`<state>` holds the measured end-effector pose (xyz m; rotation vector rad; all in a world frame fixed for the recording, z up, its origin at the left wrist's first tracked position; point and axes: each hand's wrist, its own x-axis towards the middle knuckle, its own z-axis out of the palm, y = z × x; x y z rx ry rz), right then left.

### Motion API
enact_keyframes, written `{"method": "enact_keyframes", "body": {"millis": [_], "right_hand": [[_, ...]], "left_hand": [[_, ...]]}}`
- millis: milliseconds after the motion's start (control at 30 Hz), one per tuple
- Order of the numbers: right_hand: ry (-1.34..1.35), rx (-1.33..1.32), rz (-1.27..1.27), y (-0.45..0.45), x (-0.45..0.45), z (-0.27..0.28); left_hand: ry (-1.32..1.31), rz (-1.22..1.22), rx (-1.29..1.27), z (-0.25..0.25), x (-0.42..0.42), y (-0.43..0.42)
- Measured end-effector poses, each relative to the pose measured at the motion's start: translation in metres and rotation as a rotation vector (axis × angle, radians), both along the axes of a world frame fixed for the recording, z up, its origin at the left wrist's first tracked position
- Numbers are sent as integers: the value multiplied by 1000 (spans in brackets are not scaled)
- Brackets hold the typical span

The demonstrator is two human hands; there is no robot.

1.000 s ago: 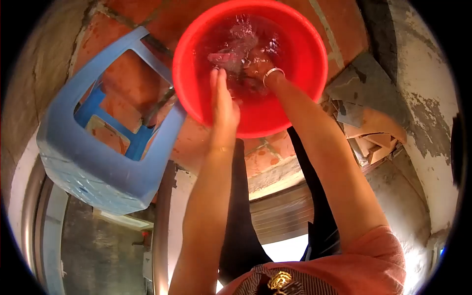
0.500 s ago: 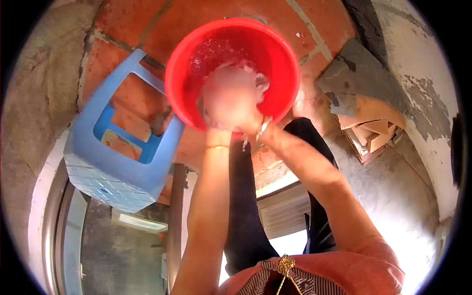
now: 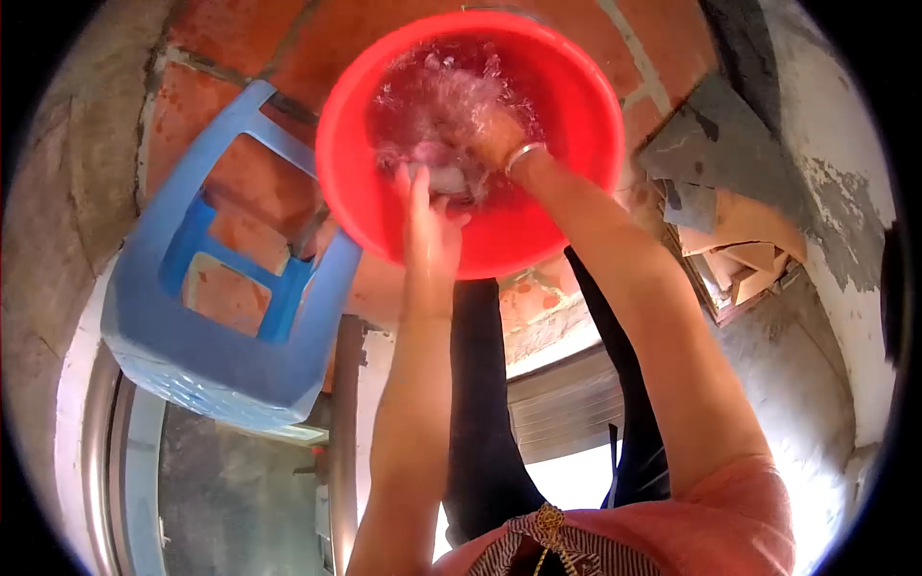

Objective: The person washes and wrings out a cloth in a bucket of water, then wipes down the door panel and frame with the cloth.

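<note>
A red basin [image 3: 509,245] holds splashing water, with a wet greyish-pink cloth [image 3: 444,178] in it. My left hand [image 3: 432,226] is at the near left inside of the basin, its fingers apart and touching the cloth's lower edge. Further in and to the right, my right hand [image 3: 499,139], with a bracelet at the wrist, reaches into the water beside the cloth. Spray and blur hide its fingertips, so I cannot make out what they hold.
A blue plastic stool [image 3: 230,346] lies on its side left of the basin on red floor tiles [image 3: 216,34]. Broken boards and slabs [image 3: 740,240] lie at the right near the wall [image 3: 836,144].
Half a second ago both hands were together in a blur at the basin's near side. Now they are apart, the right one further into the water. The cloth lies lower in the basin.
</note>
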<state>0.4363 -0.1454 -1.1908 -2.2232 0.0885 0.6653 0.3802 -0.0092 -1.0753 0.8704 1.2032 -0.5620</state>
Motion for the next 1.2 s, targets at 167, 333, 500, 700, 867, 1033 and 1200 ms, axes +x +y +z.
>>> {"method": "enact_keyframes", "body": {"millis": [167,333,500,700,867,1033,1200], "right_hand": [[279,151,-70,1,22,2],[459,761,-535,14,-19,111],[352,862,-714,56,-67,212],[-247,432,-90,56,-35,120],[-16,-205,418,-4,59,58],[-69,17,-278,-21,27,22],[22,-87,118,-16,8,65]], "left_hand": [[5,-171,-156,-49,28,6],[122,-72,-412,-59,45,16],[40,-36,-564,-6,26,32],[-117,11,-154,4,-5,16],[-137,79,-158,49,13,10],[-58,113,-69,71,-1,12],[-18,-46,-25,42,-1,8]]}}
